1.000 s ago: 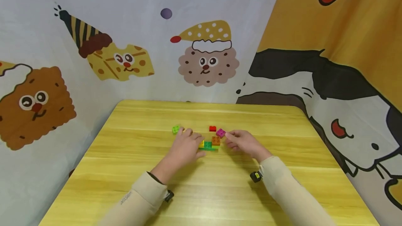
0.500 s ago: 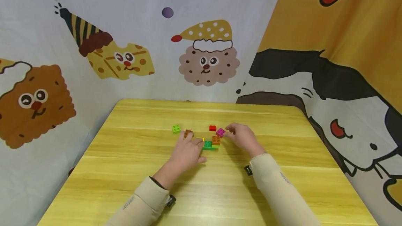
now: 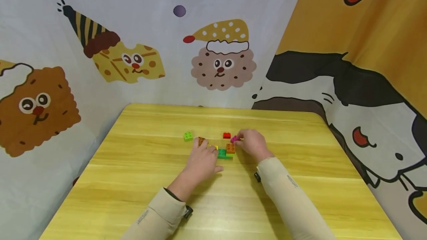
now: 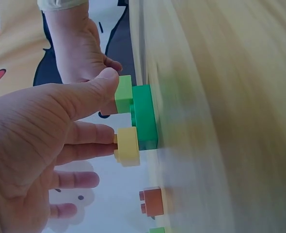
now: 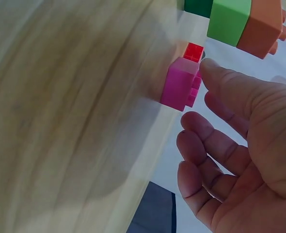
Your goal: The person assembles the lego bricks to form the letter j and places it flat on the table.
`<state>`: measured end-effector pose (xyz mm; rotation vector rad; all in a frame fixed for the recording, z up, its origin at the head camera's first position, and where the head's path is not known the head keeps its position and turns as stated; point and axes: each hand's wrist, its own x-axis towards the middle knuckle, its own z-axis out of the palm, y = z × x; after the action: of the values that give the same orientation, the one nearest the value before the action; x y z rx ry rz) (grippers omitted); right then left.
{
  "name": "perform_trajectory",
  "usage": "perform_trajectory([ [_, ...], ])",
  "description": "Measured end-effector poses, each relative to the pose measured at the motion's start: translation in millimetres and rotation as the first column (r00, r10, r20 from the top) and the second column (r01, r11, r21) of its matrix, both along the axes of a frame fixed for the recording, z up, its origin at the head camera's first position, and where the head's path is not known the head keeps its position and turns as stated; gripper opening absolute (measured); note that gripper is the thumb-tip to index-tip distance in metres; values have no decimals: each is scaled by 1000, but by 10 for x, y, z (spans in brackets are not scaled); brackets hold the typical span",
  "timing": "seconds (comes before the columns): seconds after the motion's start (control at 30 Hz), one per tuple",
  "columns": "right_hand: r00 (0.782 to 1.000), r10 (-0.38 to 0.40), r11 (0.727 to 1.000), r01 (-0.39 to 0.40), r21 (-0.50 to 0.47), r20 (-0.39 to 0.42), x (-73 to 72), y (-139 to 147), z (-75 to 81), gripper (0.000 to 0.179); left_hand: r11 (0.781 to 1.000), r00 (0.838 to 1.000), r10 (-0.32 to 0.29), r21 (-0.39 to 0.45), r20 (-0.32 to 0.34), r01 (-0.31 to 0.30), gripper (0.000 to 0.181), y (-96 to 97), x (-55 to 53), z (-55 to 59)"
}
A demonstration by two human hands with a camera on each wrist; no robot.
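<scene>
My left hand (image 3: 200,162) reaches over a small build of toy building bricks, its fingers fairly straight. In the left wrist view two fingertips touch the studs of a yellow brick (image 4: 128,146) on a long green brick (image 4: 145,116). The thumb lies near the stacked light green brick (image 4: 124,94). An orange brick (image 3: 230,148) tops that end of the build. My right hand (image 3: 253,143) is around a magenta brick (image 5: 178,85) on the table, its thumb close to the studs. The fingers are bent and spread, with no plain grip. A red brick (image 3: 227,135) lies just behind the magenta one.
A loose brown brick (image 3: 201,141) lies beyond my left fingertips, partly covered by them. A light green brick (image 3: 188,136) sits farther left on the wooden table (image 3: 140,180). Behind the table hangs a cloth (image 3: 150,3) printed with cartoon figures.
My right hand moves left and slightly away from me, closer over the magenta brick. The left hand shifts slightly right, and the brown brick has come into sight beyond its fingers.
</scene>
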<state>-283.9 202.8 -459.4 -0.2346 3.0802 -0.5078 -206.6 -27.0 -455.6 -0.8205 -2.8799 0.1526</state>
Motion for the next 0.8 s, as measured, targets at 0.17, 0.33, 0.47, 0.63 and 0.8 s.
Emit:
perform_trajectory([
  [0.17, 1000, -8, 1000, 7, 18, 23, 5, -25, -10, 15, 1000, 1000, 2, -1, 10, -2, 65, -1, 9, 3],
  [0.33, 1000, 7, 1000, -8, 23, 5, 9, -22, -44, 15, 1000, 1000, -5, 5, 10, 5, 65, -12, 3, -11],
  [0.47, 1000, 10, 1000, -10, -3, -5, -14, 9, -79, 18, 1000, 1000, -11, 13, 10, 11, 64, -21, -6, -13],
  [0.63, 1000, 20, 992, -17, -129, 23, -19, 128, -10, 20, 1000, 1000, -16, 11, 5, 16, 62, -23, -9, -15],
  [0.8, 991, 135, 965, -128, -228, 16, 91, 182, 268, 19, 1000, 1000, -17, 15, 10, 17, 64, -19, -10, -14],
])
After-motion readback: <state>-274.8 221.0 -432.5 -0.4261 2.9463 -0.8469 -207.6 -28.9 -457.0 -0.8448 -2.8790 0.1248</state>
